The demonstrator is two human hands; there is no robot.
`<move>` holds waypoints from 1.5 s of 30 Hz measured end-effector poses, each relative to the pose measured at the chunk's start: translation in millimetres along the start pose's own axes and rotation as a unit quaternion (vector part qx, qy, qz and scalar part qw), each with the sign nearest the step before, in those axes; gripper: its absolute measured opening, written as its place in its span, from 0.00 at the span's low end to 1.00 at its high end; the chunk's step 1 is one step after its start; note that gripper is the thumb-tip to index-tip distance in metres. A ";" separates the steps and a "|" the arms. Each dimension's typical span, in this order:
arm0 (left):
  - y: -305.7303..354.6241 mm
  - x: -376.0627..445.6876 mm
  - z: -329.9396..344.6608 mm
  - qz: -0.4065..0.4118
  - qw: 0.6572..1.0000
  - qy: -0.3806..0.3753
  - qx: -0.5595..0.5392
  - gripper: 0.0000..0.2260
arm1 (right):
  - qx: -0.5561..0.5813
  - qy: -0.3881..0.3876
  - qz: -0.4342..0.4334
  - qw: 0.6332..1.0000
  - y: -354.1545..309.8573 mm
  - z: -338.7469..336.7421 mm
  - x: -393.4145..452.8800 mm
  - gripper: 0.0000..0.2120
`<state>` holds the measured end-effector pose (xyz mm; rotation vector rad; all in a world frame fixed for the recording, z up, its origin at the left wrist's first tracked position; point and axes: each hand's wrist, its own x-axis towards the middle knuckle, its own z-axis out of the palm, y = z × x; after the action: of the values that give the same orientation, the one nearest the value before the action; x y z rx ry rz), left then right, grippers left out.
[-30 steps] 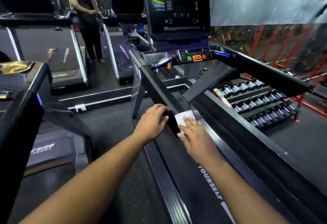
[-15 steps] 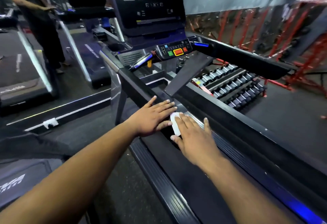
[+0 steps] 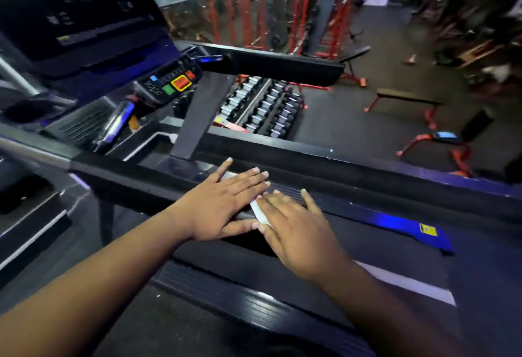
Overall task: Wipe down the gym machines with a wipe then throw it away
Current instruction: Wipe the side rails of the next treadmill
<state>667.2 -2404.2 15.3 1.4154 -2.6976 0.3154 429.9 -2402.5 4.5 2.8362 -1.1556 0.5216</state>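
Observation:
I lean over a black treadmill (image 3: pixel 353 156). My right hand (image 3: pixel 296 229) lies flat, fingers straight, pressing a white wipe (image 3: pixel 259 213) onto the ribbed side rail (image 3: pixel 367 210) beside the belt. Only a narrow strip of the wipe shows at the edge of that hand. My left hand (image 3: pixel 223 204) rests flat just to its left, fingers spread and straight, its fingertips reaching over the same rail and its thumb near the wipe's near corner.
The treadmill's console (image 3: pixel 169 85) with green, red and blue buttons stands at upper left under a dark screen. A black handrail (image 3: pixel 282 66) crosses above the deck. Beyond it sit a dumbbell rack (image 3: pixel 268 108), red racks (image 3: pixel 319 18) and red-legged benches (image 3: pixel 406 99).
My view has swung to the right and closer to the deck. My left hand went from gripping the rail to lying flat, and both hands with the wipe now lie on the far side rail.

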 end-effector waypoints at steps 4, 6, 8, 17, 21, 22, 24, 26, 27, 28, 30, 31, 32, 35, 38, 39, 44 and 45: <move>-7.7 11.1 1.2 0.022 0.999 -0.025 -0.024 0.37 | -0.026 0.017 0.016 0.999 2.2 5.6 1.4 0.24; -11.2 14.3 -0.3 0.021 0.998 -0.051 -0.034 0.38 | -0.042 0.008 0.032 0.999 -0.2 7.2 -0.2 0.24; -13.2 16.7 -1.2 0.028 0.996 -0.070 -0.049 0.39 | -0.052 -0.005 0.048 0.997 -0.4 9.0 0.6 0.25; -58.7 9.3 9.6 0.159 0.986 -0.024 -0.039 0.38 | -0.142 0.101 0.275 0.946 -43.4 35.7 7.2 0.24; -82.5 -0.5 13.1 0.205 0.976 -0.027 -0.066 0.38 | -0.149 0.150 0.311 0.927 -100.7 75.3 16.3 0.28; -85.0 -4.0 11.8 0.214 0.974 -0.029 -0.062 0.37 | -0.159 0.145 0.307 0.927 -101.1 78.5 13.4 0.30; -90.9 -11.1 9.6 0.232 0.971 -0.038 -0.050 0.38 | -0.165 0.144 0.355 0.909 -96.5 75.5 5.4 0.37; -95.6 -15.1 6.7 0.242 0.968 -0.038 -0.053 0.40 | -0.131 0.150 0.451 0.870 -87.6 62.1 2.7 0.43; -97.1 -16.5 5.0 0.248 0.966 -0.039 -0.060 0.40 | -0.115 0.147 0.488 0.852 -88.6 56.5 5.1 0.45; -98.3 -16.7 5.9 0.250 0.965 -0.038 -0.068 0.41 | -0.103 0.141 0.513 0.840 -91.9 55.2 9.9 0.46; -100.7 -17.3 7.0 0.254 0.964 -0.036 -0.076 0.43 | -0.086 0.131 0.522 0.839 -111.5 58.9 27.0 0.48; -101.8 -19.4 7.2 0.258 0.962 -0.036 -0.077 0.43 | -0.078 0.126 0.504 0.851 -127.2 62.8 34.2 0.49; -104.0 -21.3 8.9 0.262 0.961 -0.033 -0.076 0.44 | -0.072 0.119 0.476 0.869 -140.9 68.3 38.1 0.50; -112.7 -27.6 11.0 0.277 0.958 -0.024 -0.077 0.43 | -0.104 0.090 0.416 0.899 -152.8 79.6 21.7 0.52; -119.7 -27.5 10.8 0.298 0.952 -0.038 -0.063 0.42 | -0.074 0.172 0.512 0.838 -130.3 80.0 12.3 0.54; -121.2 -27.1 11.7 0.302 0.950 -0.042 -0.065 0.42 | -0.044 0.215 0.545 0.809 -127.2 82.7 19.8 0.56; -128.2 -26.4 17.5 0.311 0.949 -0.025 -0.052 0.43 | 0.135 0.395 0.530 0.738 -173.1 138.0 93.0 0.57; -130.2 -27.6 18.6 0.315 0.948 -0.025 -0.050 0.43 | 0.154 0.403 0.523 0.735 -186.4 151.2 102.9 0.56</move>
<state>790.3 -2458.0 11.5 0.5043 -3.0845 0.1702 670.6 -2360.8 -87.9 1.3483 -2.3553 1.8297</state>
